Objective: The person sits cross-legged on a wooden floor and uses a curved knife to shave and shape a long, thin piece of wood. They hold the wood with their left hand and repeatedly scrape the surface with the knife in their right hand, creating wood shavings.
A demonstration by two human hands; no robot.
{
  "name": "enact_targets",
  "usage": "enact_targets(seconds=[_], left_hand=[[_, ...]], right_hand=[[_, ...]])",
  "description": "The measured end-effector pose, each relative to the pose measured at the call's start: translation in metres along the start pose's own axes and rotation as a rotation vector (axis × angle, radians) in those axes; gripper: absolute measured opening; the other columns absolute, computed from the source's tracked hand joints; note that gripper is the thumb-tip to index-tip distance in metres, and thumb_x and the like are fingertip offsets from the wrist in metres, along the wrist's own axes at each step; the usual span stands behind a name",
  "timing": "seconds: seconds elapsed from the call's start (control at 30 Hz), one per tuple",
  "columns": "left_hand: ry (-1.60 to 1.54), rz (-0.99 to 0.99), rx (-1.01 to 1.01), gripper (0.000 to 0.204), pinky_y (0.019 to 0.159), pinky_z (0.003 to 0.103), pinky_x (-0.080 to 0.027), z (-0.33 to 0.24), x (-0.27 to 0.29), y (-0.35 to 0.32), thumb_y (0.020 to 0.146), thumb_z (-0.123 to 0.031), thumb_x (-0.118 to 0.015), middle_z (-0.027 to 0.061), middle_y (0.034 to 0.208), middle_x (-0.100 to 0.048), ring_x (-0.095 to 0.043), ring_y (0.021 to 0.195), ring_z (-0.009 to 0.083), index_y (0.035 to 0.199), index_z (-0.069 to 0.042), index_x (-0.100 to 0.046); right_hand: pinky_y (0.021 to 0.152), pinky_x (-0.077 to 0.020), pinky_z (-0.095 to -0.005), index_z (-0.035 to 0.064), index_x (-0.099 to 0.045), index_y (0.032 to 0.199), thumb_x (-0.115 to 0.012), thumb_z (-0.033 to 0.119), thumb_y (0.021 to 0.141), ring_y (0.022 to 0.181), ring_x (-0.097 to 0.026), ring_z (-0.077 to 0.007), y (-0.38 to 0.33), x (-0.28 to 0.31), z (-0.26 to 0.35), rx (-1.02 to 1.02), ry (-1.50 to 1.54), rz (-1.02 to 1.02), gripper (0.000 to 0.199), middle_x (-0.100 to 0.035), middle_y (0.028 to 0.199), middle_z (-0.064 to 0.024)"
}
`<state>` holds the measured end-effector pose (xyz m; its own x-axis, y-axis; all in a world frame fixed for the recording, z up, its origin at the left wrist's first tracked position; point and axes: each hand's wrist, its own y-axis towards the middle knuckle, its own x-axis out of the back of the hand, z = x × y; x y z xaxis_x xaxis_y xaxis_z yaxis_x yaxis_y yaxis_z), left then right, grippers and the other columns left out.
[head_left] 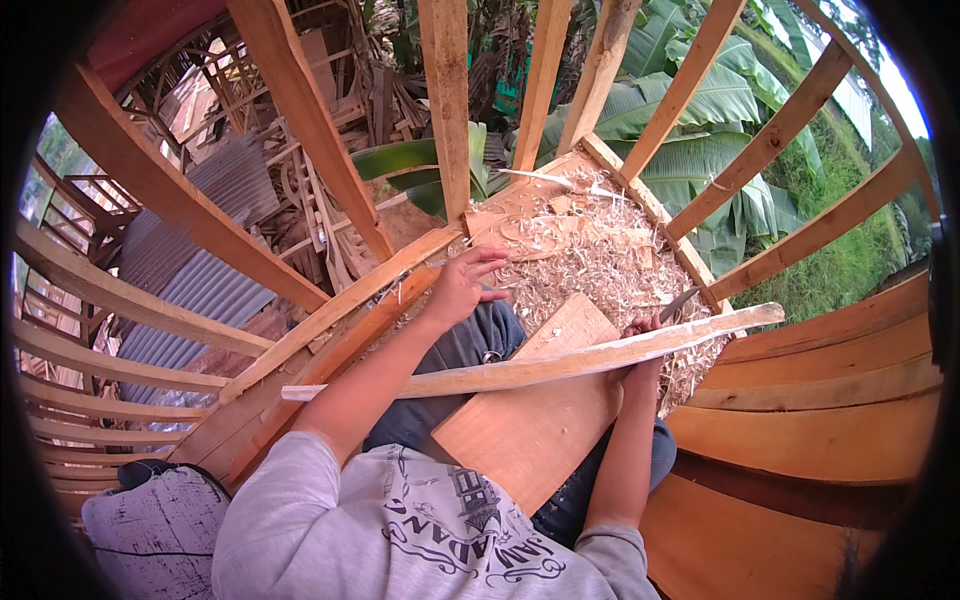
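Observation:
A long, pale, slightly curved wooden strip point(540, 368) lies across my lap, over a flat plank point(540, 430) that rests on my legs. My left hand point(466, 283) is raised above the left thigh with its fingers apart and nothing in them. The left forearm crosses over the strip near its left end. On the right, my right hand point(642, 326) is closed around a knife, whose dark blade point(680, 303) points up and to the right. The strip passes in front of this hand and hides part of it, so its contact with the strip is unclear.
Wood shavings point(590, 250) cover the floor ahead. Wooden slats point(447, 110) form a railing on the far and left sides. Wide boards point(820, 400) stand at the right. A whitish seat-like object point(155, 525) is at lower left. Banana leaves point(690, 100) grow beyond the railing.

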<state>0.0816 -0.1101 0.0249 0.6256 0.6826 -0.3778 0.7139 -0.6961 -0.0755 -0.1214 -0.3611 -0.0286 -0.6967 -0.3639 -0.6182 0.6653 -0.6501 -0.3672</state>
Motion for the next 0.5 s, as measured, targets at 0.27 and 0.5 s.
enact_targets(seconds=[0.27, 0.5], left_hand=[[1.054, 0.502, -0.166, 0.042, 0.114, 0.056, -0.010, -0.021, -0.043, -0.054, 0.074, -0.016, -0.070, 0.0100, 0.135, -0.045, -0.029, 0.138, 0.0304, 0.114, -0.009, -0.060], [1.480, 0.400, -0.217, 0.043, 0.111, 0.062, -0.006, -0.021, -0.029, -0.093, 0.064, -0.032, -0.081, 0.0119, 0.134, -0.045, -0.018, 0.141, 0.0373, 0.096, -0.009, -0.062]], right_hand=[[0.049, -0.0429, -0.0220, 0.0084, -0.060, 0.080, -0.053, 0.042, 0.093, 0.054, -0.054, -0.0120, 0.007, 0.019, -0.001, 0.018, -0.022, 0.023, 0.037, -0.056, 0.062, -0.0028], [0.046, -0.0419, -0.0251, 0.0079, -0.062, 0.081, -0.049, 0.046, 0.093, 0.050, -0.053, -0.0138, 0.011, 0.013, -0.005, -0.009, -0.047, 0.033, 0.043, -0.057, 0.059, -0.0040]])
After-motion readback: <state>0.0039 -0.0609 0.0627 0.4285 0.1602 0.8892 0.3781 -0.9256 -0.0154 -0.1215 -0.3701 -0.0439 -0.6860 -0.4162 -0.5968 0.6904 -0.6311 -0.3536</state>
